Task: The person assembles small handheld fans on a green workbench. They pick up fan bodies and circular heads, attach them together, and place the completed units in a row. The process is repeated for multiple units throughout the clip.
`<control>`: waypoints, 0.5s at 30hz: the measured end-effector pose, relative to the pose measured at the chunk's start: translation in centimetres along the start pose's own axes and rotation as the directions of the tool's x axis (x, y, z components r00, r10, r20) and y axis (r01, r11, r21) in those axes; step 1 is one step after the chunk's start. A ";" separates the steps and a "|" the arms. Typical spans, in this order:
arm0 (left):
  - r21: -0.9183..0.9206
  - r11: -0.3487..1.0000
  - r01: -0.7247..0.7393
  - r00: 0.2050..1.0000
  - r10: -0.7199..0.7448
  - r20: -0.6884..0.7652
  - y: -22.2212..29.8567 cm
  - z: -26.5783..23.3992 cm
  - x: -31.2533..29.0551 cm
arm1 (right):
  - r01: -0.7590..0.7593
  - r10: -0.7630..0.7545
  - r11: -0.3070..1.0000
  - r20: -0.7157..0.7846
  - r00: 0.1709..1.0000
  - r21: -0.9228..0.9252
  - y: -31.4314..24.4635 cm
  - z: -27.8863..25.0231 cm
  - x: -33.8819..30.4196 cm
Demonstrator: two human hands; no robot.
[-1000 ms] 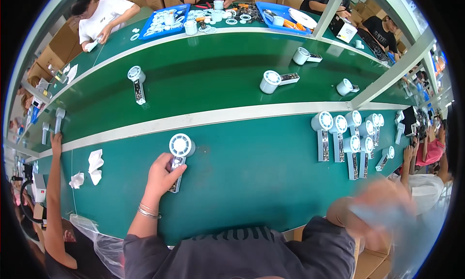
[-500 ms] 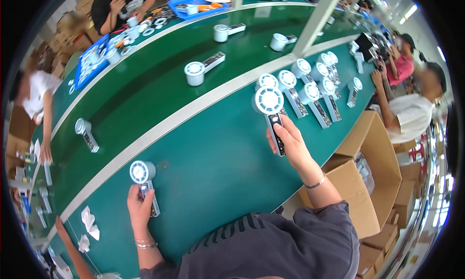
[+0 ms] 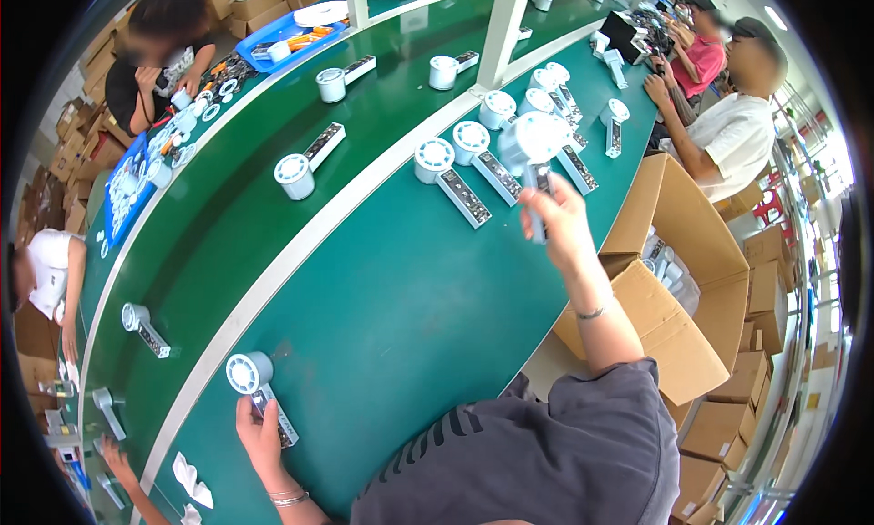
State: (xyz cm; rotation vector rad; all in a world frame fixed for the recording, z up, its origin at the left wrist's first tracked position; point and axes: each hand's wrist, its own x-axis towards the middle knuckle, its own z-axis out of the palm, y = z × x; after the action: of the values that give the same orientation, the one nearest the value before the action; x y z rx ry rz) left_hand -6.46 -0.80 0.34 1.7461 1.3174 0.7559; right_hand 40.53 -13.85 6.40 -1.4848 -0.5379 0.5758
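Left hand (image 3: pixel 259 437): well left of the cardboard box (image 3: pixel 672 329), your thumb and fingers curled in a grip.
Left wrist (image 3: pixel 284 486): below your hand, also well left of the box.
Right hand (image 3: pixel 563 223): just left of the box, your fingers closed.
Right forearm (image 3: pixel 614 341): reaching forward, crossing the box's left side.

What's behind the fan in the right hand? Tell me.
Behind the fan in the right hand, more fans lie on the green table. It covers parts of the nearest; anything fully behind it cannot be seen.
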 end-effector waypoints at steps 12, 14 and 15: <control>0.061 0.998 0.008 1.000 -0.006 -0.026 0.6 0.1 -0.1 | -0.255 -0.408 0.541 -0.515 0.754 -0.802 6.5 -17.8 16.7; 0.100 0.995 -0.012 0.999 0.016 -0.041 1.1 0.3 0.1 | -0.288 -0.347 0.511 -0.501 0.793 -0.810 7.0 -19.4 17.2; 0.073 0.997 0.000 0.999 0.002 -0.035 1.6 0.4 0.2 | -0.355 -0.315 0.412 -0.497 0.809 -0.839 6.5 -19.9 17.3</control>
State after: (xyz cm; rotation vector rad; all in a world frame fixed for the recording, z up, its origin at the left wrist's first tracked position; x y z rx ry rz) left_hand -5.30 -0.87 1.51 1.7986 1.3833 0.7501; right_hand 66.44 -17.59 -0.78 -2.6277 -0.3016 -0.3419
